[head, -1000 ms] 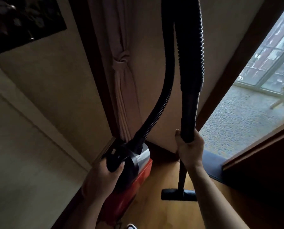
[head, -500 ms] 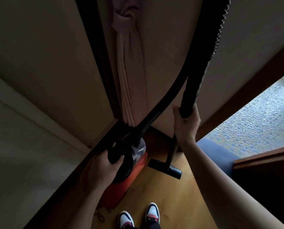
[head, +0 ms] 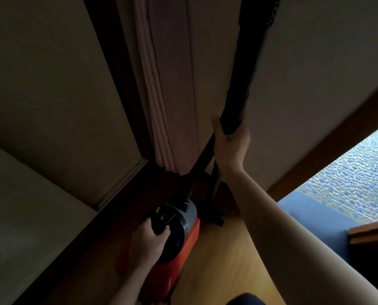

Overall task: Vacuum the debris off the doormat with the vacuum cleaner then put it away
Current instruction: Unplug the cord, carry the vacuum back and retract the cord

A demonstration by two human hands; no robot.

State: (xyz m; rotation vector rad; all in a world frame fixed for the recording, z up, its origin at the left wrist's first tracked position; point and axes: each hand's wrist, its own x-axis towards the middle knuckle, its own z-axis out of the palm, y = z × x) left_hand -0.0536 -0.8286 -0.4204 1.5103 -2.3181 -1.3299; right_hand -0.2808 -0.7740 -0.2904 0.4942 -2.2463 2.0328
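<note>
The red and black canister vacuum cleaner [head: 183, 245] stands low in the corner by the dark skirting. My left hand [head: 146, 243] grips the black handle on its rounded top end. My right hand [head: 229, 142] holds the black wand [head: 238, 102] upright, higher up. The ribbed hose [head: 202, 159] runs from the canister up behind that hand and out of the top of the view. The floor nozzle [head: 217, 219] sits low beside the canister, close to the wall. A dark blue doormat [head: 311, 216] lies at the right by the doorway.
A pinkish folded curtain [head: 166, 89] hangs in the corner behind the hose. Beige walls close in left and ahead, with a dark wooden frame [head: 115, 69]. Wooden floor [head: 223, 260] lies underfoot. A pebbled surface [head: 355, 179] shows beyond the doorway; a wooden edge [head: 370, 233] juts at the right.
The canister and nozzle have moved further into the corner by the curtain. The wand has tilted and swung nearer the wall. My view has dropped lower; both hands keep their holds.
</note>
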